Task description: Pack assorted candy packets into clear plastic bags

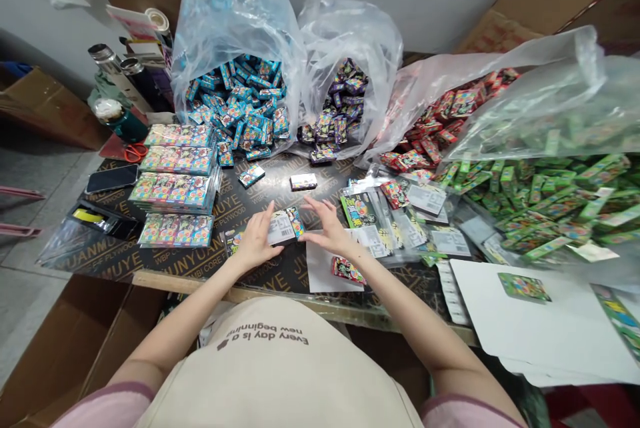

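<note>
In the head view, my left hand (257, 241) is around the left end of a small flat packet (281, 227) with a white barcode label, index finger along its far edge and thumb at the near edge. A blue printed box (296, 220) sits at the packet's right end. My right hand (327, 228) is beside that box with its fingers apart, thumb tip close to it; whether it touches, I cannot tell. Just beyond my hands lie a white-sided box (303, 182) and another blue box (251, 176). A red box (348, 270) lies under my right wrist.
Stacked wrapped packs (175, 189) stand at left, near a phone (113, 179) and orange scissors (131, 152). Behind are plastic bags of blue boxes (245, 105), purple boxes (340, 125), red boxes (445, 115) and green boxes (555, 195). Flat printed sleeves (370, 211) lie right.
</note>
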A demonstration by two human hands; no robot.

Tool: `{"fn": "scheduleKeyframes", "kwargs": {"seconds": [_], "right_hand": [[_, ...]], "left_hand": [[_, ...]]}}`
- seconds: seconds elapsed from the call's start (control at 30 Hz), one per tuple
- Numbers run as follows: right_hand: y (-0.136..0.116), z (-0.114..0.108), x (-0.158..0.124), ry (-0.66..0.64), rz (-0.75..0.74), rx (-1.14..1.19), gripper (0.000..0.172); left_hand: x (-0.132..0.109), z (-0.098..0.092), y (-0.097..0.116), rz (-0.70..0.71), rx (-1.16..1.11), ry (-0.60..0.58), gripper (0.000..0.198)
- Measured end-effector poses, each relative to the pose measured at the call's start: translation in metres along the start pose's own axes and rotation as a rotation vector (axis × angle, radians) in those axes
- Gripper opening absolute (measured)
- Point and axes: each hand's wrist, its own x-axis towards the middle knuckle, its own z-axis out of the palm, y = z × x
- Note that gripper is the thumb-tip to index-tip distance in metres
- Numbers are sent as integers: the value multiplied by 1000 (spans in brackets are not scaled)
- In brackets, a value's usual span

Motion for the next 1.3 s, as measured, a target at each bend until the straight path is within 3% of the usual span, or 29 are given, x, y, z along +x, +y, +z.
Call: {"fn": "scheduleKeyframes", "kwargs": {"seconds": [0.1,0.2,0.37,0.47,0.57,0.73,0.83,0.97,1.1,1.17,1.3], "right_hand": [[2,4,14,10,65,-15,63],[22,-2,43,116,156,-220,56],[60,-8,92,155,540,-541,88],[63,3,106,167,644,-630,93],[56,10,106,165,567,-591,88],[35,-3,76,114,87,-360,92],[17,-10,54,-16,-51,-395,89],[1,-14,38,-193,-119,-351,90],[1,-19,36,-261,-149,-218,92],[2,-20,36,-247,-152,-169,92],[-2,-13,31,-47,-6,-110,93]], "left_hand": [[-1,-2,-1,-35,1,-3,116],[-2,-2,-2,-32,22,-38,115],[-5,3,-8,-25,132,-121,113],[-5,7,-11,-53,176,-124,111],[0,7,-14,-88,183,-74,110],[11,1,-21,-152,173,20,111],[18,-1,-21,-140,148,37,113],[25,-3,-18,-63,117,20,114],[27,-8,-15,72,58,-57,115],[27,-10,-16,104,50,-65,114],[27,-9,-20,39,62,29,113]]}}
